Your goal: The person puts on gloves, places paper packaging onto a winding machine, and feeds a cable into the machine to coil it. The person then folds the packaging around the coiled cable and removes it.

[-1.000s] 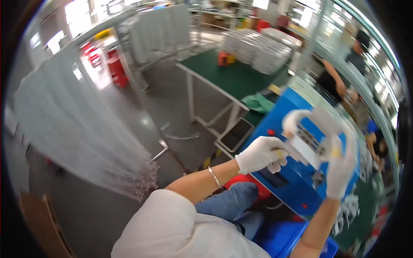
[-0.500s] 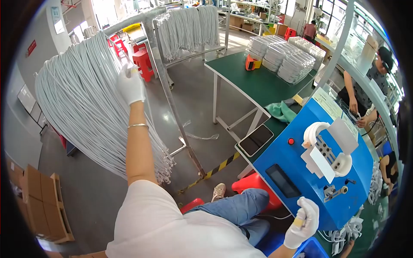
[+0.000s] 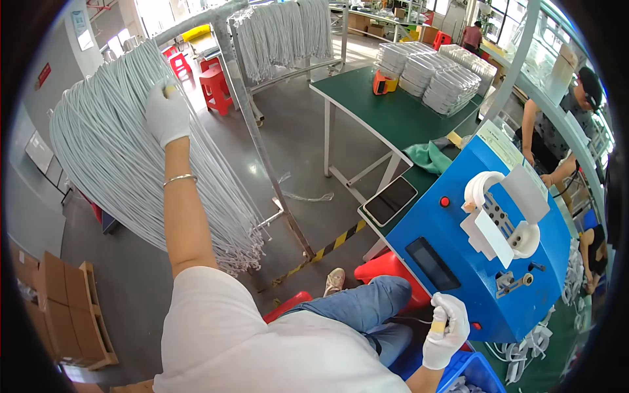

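Observation:
My left hand (image 3: 167, 116), in a white glove with yellow tape at a finger, reaches out to a thick hanging bundle of light grey cables (image 3: 124, 144). Its fingers are curled in against the bundle's upper right side; whatever lies between them is hidden. Low on the right, my right hand (image 3: 447, 329), gloved and taped the same way, is closed with the fingers curled in and nothing showing in it. It is beside the lower left edge of a blue machine (image 3: 419, 229). On this machine sit a white round holder with upright plates (image 3: 503, 219) and a dark display (image 3: 432, 263).
A metal rack post (image 3: 262, 157) stands right of the bundle. Beyond is a green table (image 3: 354, 98) with stacked clear trays (image 3: 429, 75). A phone (image 3: 390, 200) lies near the machine. Blue bin (image 3: 481, 367) below my right hand; boxes (image 3: 62, 301) at left; co-workers at right.
My left hand has moved left, from the bundle's right edge to over the cables. My right hand has shifted slightly left and stays closed. The view has turned a little.

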`<action>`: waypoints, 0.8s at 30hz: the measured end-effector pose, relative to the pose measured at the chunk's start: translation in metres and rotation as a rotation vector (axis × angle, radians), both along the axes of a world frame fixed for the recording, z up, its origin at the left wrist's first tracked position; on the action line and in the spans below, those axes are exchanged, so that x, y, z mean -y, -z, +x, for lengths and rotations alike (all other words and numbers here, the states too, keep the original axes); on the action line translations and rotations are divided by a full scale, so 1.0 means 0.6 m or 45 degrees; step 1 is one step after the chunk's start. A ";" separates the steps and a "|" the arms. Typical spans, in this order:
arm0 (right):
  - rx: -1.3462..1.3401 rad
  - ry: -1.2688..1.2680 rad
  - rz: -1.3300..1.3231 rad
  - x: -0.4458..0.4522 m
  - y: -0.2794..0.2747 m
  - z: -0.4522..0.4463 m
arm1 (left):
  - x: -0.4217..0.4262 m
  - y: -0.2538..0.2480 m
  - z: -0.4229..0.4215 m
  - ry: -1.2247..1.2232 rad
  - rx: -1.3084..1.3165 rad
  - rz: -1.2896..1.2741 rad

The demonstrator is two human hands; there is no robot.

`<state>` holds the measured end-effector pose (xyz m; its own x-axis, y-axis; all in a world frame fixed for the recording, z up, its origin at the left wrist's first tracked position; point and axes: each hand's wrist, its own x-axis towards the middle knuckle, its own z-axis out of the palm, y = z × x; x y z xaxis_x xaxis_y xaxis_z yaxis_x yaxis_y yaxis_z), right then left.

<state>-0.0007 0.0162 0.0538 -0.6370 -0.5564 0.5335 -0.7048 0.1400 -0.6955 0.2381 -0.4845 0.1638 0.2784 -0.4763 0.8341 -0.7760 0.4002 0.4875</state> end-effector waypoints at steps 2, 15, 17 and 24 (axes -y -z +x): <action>0.020 -0.023 0.015 0.002 0.004 0.001 | -0.022 -0.002 0.004 -0.008 0.079 -0.008; 1.142 -0.563 -0.268 0.044 -0.119 0.005 | -0.582 0.201 -0.332 3.226 0.080 1.131; 1.020 -0.353 -0.308 -0.003 -0.128 -0.007 | -0.584 0.236 -0.358 3.133 0.636 0.420; 1.302 -0.447 -0.807 -0.188 -0.018 -0.036 | -0.547 0.089 -0.292 2.921 -0.436 0.333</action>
